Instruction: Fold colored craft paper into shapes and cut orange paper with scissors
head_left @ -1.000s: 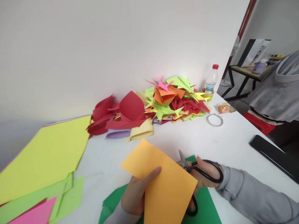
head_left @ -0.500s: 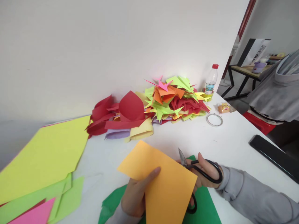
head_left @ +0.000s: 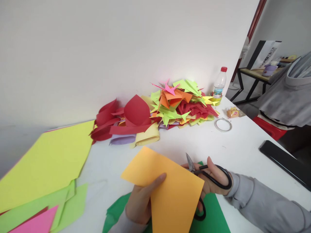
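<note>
My left hand point(head_left: 141, 202) pinches an orange sheet of paper point(head_left: 170, 187), thumb on top, and holds it up over the table near the bottom middle. My right hand point(head_left: 213, 181) is closed through the black handles of a pair of scissors point(head_left: 206, 181). The scissor blades point up and left at the sheet's right edge, and part of the scissors is hidden behind the paper. A green sheet point(head_left: 213, 216) lies flat under both hands.
A heap of folded coloured paper shapes point(head_left: 182, 103) and curled red sheets point(head_left: 126, 119) lies by the wall. Large yellow-green sheets point(head_left: 48, 161) lie at the left. A water bottle point(head_left: 220, 82), tape roll point(head_left: 223, 125), snack packet point(head_left: 233, 112) and black flat object point(head_left: 284, 161) sit right. Another person's grey clothing point(head_left: 289, 94) shows far right.
The orange sheet has shifted slightly left and turned a little in my left hand. The right hand with the scissors has barely moved.
</note>
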The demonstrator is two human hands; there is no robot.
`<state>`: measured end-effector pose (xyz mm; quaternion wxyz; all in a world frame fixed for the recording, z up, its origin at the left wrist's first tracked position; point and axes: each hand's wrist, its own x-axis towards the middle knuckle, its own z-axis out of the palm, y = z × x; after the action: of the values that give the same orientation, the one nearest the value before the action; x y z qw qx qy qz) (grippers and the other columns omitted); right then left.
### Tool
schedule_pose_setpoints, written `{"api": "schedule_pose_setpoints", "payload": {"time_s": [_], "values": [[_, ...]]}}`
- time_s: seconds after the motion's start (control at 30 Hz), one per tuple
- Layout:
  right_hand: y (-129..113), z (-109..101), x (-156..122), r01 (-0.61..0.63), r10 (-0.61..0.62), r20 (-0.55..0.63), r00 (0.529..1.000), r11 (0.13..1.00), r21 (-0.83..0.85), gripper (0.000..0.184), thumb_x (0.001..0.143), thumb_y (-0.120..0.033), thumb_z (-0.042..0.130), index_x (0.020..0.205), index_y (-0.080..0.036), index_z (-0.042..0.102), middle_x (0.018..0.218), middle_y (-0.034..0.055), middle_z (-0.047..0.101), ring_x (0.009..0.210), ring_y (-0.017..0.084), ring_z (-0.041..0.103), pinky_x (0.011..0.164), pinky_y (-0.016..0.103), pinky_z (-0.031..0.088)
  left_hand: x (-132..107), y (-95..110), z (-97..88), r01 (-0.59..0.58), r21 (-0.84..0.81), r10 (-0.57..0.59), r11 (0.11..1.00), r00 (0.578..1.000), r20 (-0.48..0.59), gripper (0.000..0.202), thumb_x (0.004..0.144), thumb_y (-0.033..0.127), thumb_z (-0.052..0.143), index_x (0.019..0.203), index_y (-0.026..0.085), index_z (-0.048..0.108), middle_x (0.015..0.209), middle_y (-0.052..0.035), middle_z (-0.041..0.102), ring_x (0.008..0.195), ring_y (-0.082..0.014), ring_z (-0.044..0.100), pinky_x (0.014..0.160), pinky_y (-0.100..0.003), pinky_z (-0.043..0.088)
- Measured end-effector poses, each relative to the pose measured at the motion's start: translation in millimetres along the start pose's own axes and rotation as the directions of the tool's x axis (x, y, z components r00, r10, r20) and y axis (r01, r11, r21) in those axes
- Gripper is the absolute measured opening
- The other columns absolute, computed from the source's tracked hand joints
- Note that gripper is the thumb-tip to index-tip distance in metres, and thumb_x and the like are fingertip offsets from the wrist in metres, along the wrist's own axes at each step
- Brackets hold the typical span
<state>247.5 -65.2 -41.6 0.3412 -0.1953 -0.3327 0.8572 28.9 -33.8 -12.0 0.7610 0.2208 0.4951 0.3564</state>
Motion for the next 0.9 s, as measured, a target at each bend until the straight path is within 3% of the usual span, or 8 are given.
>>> {"api": "schedule_pose_setpoints", "payload": {"time_s": [0.23,0.37,0.53,0.7,0.9], "values": [[-1.3,-2.8,-2.7,0.013,-0.013,0.034,0.999,1.0,0.003,0.092,0.079,-0.084,0.005,0.141,-0.021,0.032,0.083,0.0052,0.064,0.053,0.015,0.059,0.059,0.033,0.048,2.4,-1.0,-2.3,0.015,0.006,-0.015,1.0,1.0,0.019,0.069,0.062,0.034,0.081,0.124,0.012,0.06,0.098,-0.018,0.075,0.094,-0.0395,0.069,0.079,-0.046,0.058],[-3.4,-4.3,-3.5,-0.043,0.043,0.022,0.999,0.998,-0.038,0.093,0.079,-0.085,0.004,0.142,-0.021,0.029,0.086,0.0068,0.064,0.057,0.018,0.062,0.059,0.033,0.048,-1.9,2.2,1.6,0.027,-0.002,-0.027,1.0,0.999,0.029,0.068,0.063,0.034,0.08,0.124,0.013,0.061,0.099,-0.0179,0.075,0.092,-0.0409,0.07,0.077,-0.048,0.059],[-3.8,-5.9,-3.4,-0.092,0.094,0.028,0.995,0.993,-0.071,0.091,0.08,-0.085,0.01,0.14,-0.02,0.032,0.096,0.0103,0.065,0.064,0.019,0.064,0.063,0.035,0.049,-9.5,6.0,7.7,0.031,0.025,-0.03,0.999,0.999,-0.043,0.069,0.061,0.027,0.082,0.125,0.014,0.06,0.097,-0.0165,0.076,0.085,-0.038,0.072,0.076,-0.048,0.06],[3.0,-7.9,-4.2,-0.03,0.035,0.054,0.998,0.996,-0.088,0.088,0.08,-0.085,0.02,0.138,-0.021,0.037,0.111,0.0134,0.062,0.074,0.02,0.065,0.067,0.037,0.05,-13.6,4.5,12.9,0.015,0.045,-0.013,0.999,0.999,-0.048,0.063,0.06,0.028,0.084,0.117,0.011,0.065,0.095,-0.0166,0.076,0.082,-0.0375,0.072,0.077,-0.047,0.06],[3.7,3.1,-2.7,0.02,-0.025,-0.042,0.999,0.994,-0.107,0.088,0.078,-0.086,0.027,0.131,-0.02,0.047,0.114,0.0136,0.062,0.088,0.023,0.064,0.068,0.033,0.049,-15.7,5.7,14.4,0.021,0.059,-0.019,0.998,0.999,-0.031,0.058,0.06,0.03,0.084,0.113,0.012,0.068,0.094,-0.0157,0.076,0.085,-0.0378,0.072,0.078,-0.046,0.06]]}}
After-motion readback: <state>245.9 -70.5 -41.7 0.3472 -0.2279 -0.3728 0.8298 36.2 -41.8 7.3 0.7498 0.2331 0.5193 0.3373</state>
